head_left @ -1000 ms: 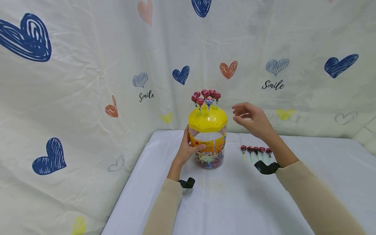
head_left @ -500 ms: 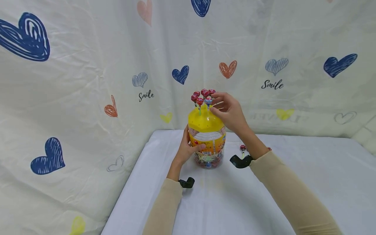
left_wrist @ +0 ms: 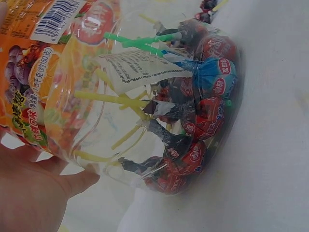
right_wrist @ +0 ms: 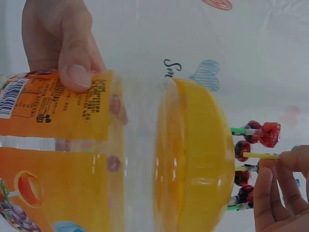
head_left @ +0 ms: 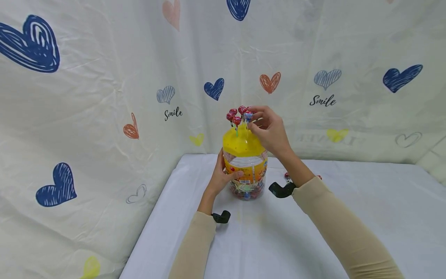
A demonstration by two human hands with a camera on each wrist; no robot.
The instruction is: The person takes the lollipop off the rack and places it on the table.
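Observation:
A clear plastic jar (head_left: 245, 170) with a yellow lid (head_left: 240, 143) and orange label stands upright on the table. My left hand (head_left: 218, 179) grips its left side, thumb across the label. Several red-wrapped lollipops (head_left: 237, 121) stand stick-down in the lid. My right hand (head_left: 271, 130) pinches a blue-wrapped lollipop (head_left: 248, 115) above the lid. In the right wrist view its yellow stick (right_wrist: 260, 155) runs to the fingertips, the lower end just off the lid. Through the jar's wall, more lollipops (left_wrist: 210, 116) show at the bottom.
On the white-covered table (head_left: 258, 240), a loose lollipop (head_left: 287, 175) shows beside my right forearm, which hides most of a row there. A white curtain with printed hearts (head_left: 214, 89) hangs behind and to the left.
My right hand has come left from beside the jar to the lollipops on the lid. The blue-wrapped lollipop has risen a little in its fingers. My left hand keeps its grip.

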